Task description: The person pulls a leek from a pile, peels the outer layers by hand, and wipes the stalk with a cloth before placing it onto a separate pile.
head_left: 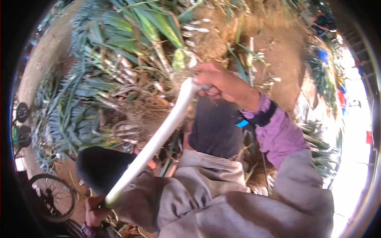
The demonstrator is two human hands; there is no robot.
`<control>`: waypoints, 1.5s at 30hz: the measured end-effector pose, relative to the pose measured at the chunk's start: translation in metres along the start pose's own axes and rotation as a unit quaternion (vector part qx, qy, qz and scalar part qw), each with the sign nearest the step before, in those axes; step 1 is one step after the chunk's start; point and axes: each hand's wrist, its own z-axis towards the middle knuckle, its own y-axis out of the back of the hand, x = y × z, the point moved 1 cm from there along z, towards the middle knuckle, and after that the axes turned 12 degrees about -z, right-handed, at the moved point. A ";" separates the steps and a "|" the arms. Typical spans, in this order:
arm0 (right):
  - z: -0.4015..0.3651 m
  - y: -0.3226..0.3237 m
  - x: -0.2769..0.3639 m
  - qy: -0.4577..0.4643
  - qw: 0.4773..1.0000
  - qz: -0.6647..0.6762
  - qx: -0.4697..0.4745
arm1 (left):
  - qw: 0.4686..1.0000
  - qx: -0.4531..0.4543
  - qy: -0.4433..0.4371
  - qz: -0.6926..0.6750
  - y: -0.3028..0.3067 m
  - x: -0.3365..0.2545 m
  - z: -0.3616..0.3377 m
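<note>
A long white leek [152,144] slants across my lap in the head view. Around its lower, greener end my left hand [94,211] is closed, at the bottom left. The fingers of my right hand [218,82] are curled at the upper root end and touch it. A small greyish sliver shows by those fingers, too blurred to name. Just beyond the right hand lie cut leek pieces and a mat of stringy roots [147,115].
Piles of leeks [87,115] with green leaves cover the ground ahead and to the left. A bicycle wheel [53,197] stands at the lower left. Bare soil [283,59] lies at the upper right, with more leek bundles [323,79] beyond. Another person [323,22] is at the far upper right.
</note>
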 end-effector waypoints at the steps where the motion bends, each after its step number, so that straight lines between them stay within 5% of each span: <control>1: -0.013 -0.014 -0.002 -0.007 0.993 -0.010 -0.121 | 1.000 0.016 0.011 -0.004 0.002 -0.001 -0.002; 2: -0.009 -0.012 -0.002 0.010 0.999 0.001 -0.046 | 0.999 0.032 0.021 -0.008 0.004 -0.002 -0.007; 4: -0.012 -0.011 -0.001 -0.010 0.997 0.004 -0.074 | 0.991 -0.031 0.047 -0.117 -0.004 0.044 -0.016; 6: -0.005 0.005 -0.022 0.006 0.998 0.027 -0.055 | 0.976 -0.003 0.043 -0.213 -0.003 0.041 -0.020; 8: 0.000 0.004 -0.032 0.003 0.992 -0.010 -0.126 | 0.994 -0.025 -0.044 -0.099 0.000 0.035 -0.023; 11: -0.001 0.008 -0.022 -0.011 0.990 -0.085 -0.109 | 0.995 -0.030 -0.091 0.020 0.001 0.018 -0.025; 15: -0.008 -0.008 -0.010 -0.023 0.974 -0.150 -0.168 | 0.991 -0.035 -0.089 0.094 0.001 0.015 -0.028; 19: -0.012 -0.013 0.008 -0.048 0.977 -0.169 -0.123 | 0.973 -0.072 -0.104 0.194 0.002 0.007 -0.023; 22: -0.011 -0.005 -0.011 0.001 0.970 -0.188 -0.151 | 0.970 -0.066 -0.030 0.231 -0.003 0.006 -0.018; 28: -0.010 0.007 -0.028 0.035 0.980 -0.117 -0.156 | 0.987 0.026 -0.113 0.111 0.003 0.023 -0.009; 31: -0.016 0.013 -0.012 -0.038 0.984 -0.128 -0.116 | 0.990 0.052 -0.089 0.092 0.003 0.023 -0.005; 37: 0.000 0.018 -0.032 0.004 0.995 0.043 -0.093 | 0.991 0.103 -0.074 0.042 0.007 0.012 0.002; 40: 0.002 0.020 -0.038 0.002 0.998 0.059 -0.033 | 0.987 0.065 -0.088 0.116 0.014 0.006 0.004; 45: 0.010 0.018 -0.038 0.022 0.994 0.054 -0.094 | 0.942 -0.131 -0.040 0.305 -0.007 0.000 0.015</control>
